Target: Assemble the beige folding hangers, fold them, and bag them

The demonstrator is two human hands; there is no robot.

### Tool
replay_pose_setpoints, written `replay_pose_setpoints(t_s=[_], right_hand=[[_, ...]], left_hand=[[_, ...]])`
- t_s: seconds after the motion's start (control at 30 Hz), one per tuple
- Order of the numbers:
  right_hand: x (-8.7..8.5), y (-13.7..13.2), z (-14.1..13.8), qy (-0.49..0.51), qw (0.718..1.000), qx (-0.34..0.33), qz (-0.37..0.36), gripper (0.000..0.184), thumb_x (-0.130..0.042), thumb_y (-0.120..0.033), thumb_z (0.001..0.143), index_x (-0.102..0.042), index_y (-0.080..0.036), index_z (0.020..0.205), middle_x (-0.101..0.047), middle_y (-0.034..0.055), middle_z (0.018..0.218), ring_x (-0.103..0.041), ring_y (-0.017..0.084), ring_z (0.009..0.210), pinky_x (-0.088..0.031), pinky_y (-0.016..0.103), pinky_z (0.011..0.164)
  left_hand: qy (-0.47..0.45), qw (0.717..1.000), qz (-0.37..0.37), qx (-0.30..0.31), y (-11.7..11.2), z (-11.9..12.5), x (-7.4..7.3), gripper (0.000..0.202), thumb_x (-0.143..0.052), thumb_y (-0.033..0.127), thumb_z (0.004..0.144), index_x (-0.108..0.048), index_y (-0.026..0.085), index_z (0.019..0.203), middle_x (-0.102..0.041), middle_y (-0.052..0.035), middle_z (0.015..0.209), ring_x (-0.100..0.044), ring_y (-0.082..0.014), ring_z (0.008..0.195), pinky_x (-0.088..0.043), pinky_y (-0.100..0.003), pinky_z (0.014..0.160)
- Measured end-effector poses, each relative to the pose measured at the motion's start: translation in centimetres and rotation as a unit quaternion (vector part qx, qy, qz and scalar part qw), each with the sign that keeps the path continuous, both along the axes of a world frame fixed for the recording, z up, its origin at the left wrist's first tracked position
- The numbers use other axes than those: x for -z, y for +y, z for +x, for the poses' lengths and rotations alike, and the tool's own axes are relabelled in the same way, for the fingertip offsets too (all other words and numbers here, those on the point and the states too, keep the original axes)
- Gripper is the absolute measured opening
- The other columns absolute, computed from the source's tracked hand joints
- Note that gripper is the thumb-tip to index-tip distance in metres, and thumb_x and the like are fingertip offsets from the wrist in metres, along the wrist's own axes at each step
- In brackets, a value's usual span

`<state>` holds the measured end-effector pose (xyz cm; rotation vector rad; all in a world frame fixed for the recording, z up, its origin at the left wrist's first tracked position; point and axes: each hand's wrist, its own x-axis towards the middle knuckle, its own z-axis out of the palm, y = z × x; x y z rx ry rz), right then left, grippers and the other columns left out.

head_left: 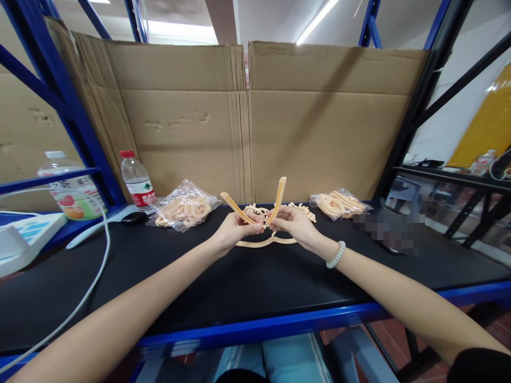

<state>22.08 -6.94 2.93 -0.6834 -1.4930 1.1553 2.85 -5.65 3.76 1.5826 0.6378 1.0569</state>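
Observation:
My left hand [242, 229] pinches the lower end of a pale tan curved strip [233, 204], whose other end slants up and left. A second strip of the same kind [280, 191] rises nearly upright from my right hand [293, 223], which is closed around its lower end. Between my fingertips the two lower ends come together; whether they touch I cannot make out. Behind and below my hands, curved tan pieces [255, 244] lie on the black table [223, 298], along with carved-looking ornate pieces [305, 210], partly hidden by my hands.
Clear plastic bags of tan pieces lie on the left [187, 207] and right [339, 203]. A red-capped water bottle [138, 181], a larger bottle [75, 186] and a white cable [104, 255] are at left. Cardboard [183, 122] walls the back. A blurred dark object [393, 231] lies right.

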Motion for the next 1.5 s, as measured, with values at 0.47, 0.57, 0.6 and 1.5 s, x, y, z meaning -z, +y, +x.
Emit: replay_pose_setpoints(t_s=[0.47,0.57,0.6,1.5], right_hand=[[-0.4,-0.8,-0.2,-0.019,0.999,-0.035,0.009,0.026,-0.075,-0.035,0.069,-0.066,-0.017,0.085,-0.069,0.0042,0.083,-0.067,0.017,0.075,-0.057,0.031,0.070],[-0.5,-0.8,-0.1,-0.014,0.998,-0.052,-0.007,0.028,-0.077,-0.035,0.068,-0.066,-0.016,0.085,-0.068,0.0045,0.085,-0.067,0.017,0.074,-0.057,0.033,0.073],[-0.6,-0.9,-0.1,-0.015,0.998,-0.057,-0.011,0.028,-0.077,-0.035,0.067,-0.065,-0.016,0.085,-0.068,0.0045,0.085,-0.067,0.017,0.074,-0.057,0.033,0.073],[0.7,-2.2,-2.1,-0.029,0.989,0.114,0.094,0.020,-0.069,-0.029,0.070,-0.052,-0.019,0.071,-0.059,0.0003,0.070,-0.061,0.016,0.065,-0.054,0.029,0.058]], left_hand=[[0.018,1.000,0.009,-0.004,-0.4,0.3,0.1,0.020,-0.081,0.022,0.058,-0.066,0.014,0.069,-0.069,-0.0033,0.077,-0.065,-0.0188,0.077,-0.051,-0.033,0.080],[0.004,1.000,-0.002,0.019,-0.3,0.3,0.2,0.021,-0.081,0.023,0.058,-0.066,0.014,0.070,-0.068,-0.0034,0.077,-0.065,-0.0183,0.075,-0.052,-0.034,0.078],[0.001,1.000,-0.007,0.027,-0.2,0.3,0.2,0.021,-0.081,0.023,0.059,-0.065,0.014,0.071,-0.068,-0.0034,0.076,-0.065,-0.0181,0.074,-0.052,-0.034,0.077],[-0.136,0.971,-0.142,-0.134,-3.2,2.5,0.9,0.032,-0.082,0.017,0.052,-0.059,0.011,0.072,-0.066,-0.0026,0.065,-0.064,-0.0124,0.061,-0.053,-0.023,0.066]])
